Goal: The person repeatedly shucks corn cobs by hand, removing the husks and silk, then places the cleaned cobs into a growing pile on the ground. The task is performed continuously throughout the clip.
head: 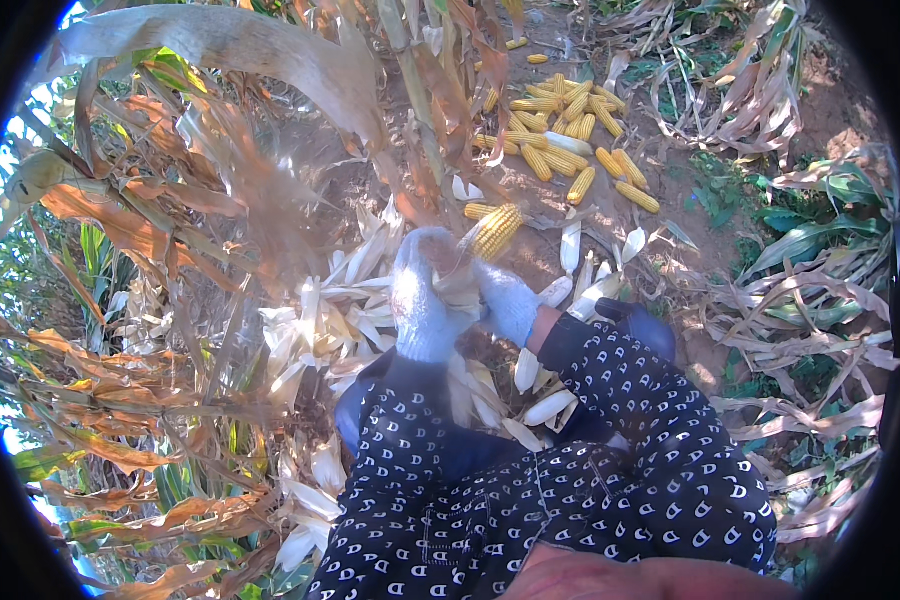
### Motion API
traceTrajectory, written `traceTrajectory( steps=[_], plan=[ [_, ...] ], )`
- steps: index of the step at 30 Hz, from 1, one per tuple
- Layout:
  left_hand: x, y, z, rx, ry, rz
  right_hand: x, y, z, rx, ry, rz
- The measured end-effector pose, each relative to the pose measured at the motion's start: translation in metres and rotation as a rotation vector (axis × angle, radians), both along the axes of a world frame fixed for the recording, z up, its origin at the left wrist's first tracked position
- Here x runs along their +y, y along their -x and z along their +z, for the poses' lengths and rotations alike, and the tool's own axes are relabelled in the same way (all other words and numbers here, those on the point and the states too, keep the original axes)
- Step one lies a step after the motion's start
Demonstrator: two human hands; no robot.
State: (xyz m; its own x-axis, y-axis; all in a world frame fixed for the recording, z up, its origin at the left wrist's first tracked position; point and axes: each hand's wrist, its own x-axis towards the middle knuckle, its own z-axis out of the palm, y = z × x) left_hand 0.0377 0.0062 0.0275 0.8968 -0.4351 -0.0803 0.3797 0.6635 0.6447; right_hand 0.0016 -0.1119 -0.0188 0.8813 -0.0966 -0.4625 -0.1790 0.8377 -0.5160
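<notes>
Both of my hands wear whitish knit gloves and meet at the middle of the view. My left hand (424, 296) grips the husk and base end of an ear of corn (497, 231). The yellow kernels of its upper part are bare and point up and right. My right hand (506, 300) closes on the husk just below those kernels; its fingertips are partly hidden. Loose pale corn husks (360, 277) lie under and left of my hands. Several ears still in white husk (549, 407) lie near my right forearm.
A pile of bare yellow corn cobs (562, 112) lies on the soil ahead. Dry standing corn stalks (420, 112) rise close at the left and in front, with a long leaf (232, 45) overhanging. Cut stalks and dry leaves (817, 292) line the right side.
</notes>
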Motion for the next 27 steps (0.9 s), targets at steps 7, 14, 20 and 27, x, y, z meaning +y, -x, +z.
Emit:
traceTrajectory(
  steps=[7,14,20,27],
  plan=[
    [0.015,0.021,0.028,-0.580,-0.443,-0.288,-0.069,0.003,0.018,0.008,0.404,-0.077],
    [0.030,-0.018,0.022,-0.916,-1.228,0.201,-0.065,0.029,0.038,-0.037,1.156,0.174],
    [0.013,-0.016,0.003,-0.671,-0.702,-0.049,-0.039,0.037,0.029,-0.225,1.310,0.697],
    [-0.003,-0.003,0.000,-0.680,-0.764,0.083,-0.032,0.043,0.044,-0.045,1.505,0.628]
  ],
)
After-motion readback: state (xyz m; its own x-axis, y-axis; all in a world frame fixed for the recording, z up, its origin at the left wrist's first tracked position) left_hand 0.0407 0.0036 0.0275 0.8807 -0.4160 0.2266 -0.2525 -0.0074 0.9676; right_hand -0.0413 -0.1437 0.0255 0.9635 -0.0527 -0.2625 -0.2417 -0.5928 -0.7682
